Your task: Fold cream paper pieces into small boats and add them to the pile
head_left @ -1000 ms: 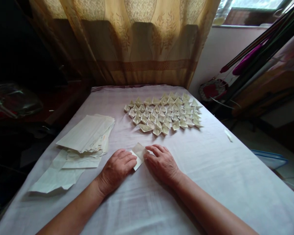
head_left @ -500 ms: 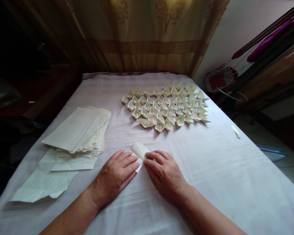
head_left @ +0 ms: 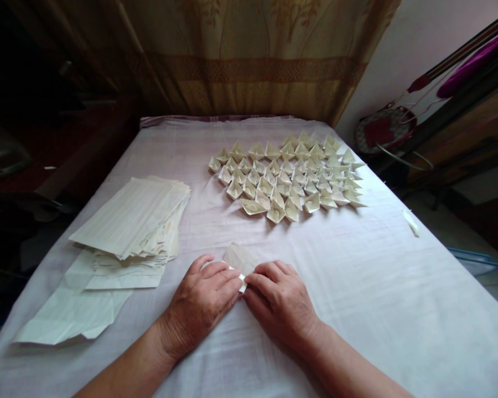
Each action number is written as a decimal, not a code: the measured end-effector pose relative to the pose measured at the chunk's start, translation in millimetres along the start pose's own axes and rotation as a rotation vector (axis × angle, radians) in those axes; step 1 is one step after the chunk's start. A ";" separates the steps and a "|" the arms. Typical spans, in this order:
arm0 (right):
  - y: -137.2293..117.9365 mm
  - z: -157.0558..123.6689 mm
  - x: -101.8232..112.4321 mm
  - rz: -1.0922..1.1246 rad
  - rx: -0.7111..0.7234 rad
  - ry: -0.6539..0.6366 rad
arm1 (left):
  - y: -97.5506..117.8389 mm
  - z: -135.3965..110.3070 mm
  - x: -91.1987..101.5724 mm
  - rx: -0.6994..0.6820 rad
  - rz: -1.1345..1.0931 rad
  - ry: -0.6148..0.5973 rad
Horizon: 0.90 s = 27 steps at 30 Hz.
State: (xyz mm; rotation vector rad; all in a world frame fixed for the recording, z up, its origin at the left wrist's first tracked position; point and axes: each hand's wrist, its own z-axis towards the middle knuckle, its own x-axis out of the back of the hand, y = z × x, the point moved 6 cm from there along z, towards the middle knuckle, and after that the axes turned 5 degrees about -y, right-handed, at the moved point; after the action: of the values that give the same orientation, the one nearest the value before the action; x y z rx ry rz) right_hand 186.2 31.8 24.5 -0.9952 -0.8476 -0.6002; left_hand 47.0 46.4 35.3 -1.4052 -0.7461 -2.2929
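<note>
My left hand [head_left: 203, 301] and my right hand [head_left: 280, 301] lie side by side on the white cloth, fingertips meeting over a small piece of pale paper [head_left: 239, 257]. Both hands press it down with fingers close together; most of the paper is hidden under them and only its far corner sticks out. Beyond it, many folded paper boats [head_left: 288, 177] sit packed in rows. To the left lies a stack of lined paper sheets [head_left: 133, 221].
The white cloth-covered table [head_left: 377, 287] fills the view. A loose folded sheet [head_left: 72, 312] lies at the near left. A small paper scrap [head_left: 410, 222] sits by the right edge. A curtain [head_left: 249, 61] hangs behind; clutter stands at the right.
My fingers have drawn together over the paper, flattening its raised fold so less of it shows. The view has tilted down a little.
</note>
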 end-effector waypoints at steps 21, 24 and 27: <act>27.6 7.2 -1.4 -0.083 -0.217 0.062 | -27.9 1.4 -8.7 0.257 0.015 0.051; 29.5 6.1 -2.3 -0.080 -0.221 0.083 | -27.2 1.7 -10.3 0.257 0.028 0.026; 28.6 6.2 -2.9 -0.100 -0.199 0.077 | -27.5 1.0 -10.9 0.274 0.023 0.016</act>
State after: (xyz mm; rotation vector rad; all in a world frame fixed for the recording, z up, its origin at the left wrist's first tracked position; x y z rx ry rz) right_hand 204.5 50.0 10.4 -1.1070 -0.7836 -0.8150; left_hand 37.7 69.3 19.0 -1.2621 -0.9907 -2.0873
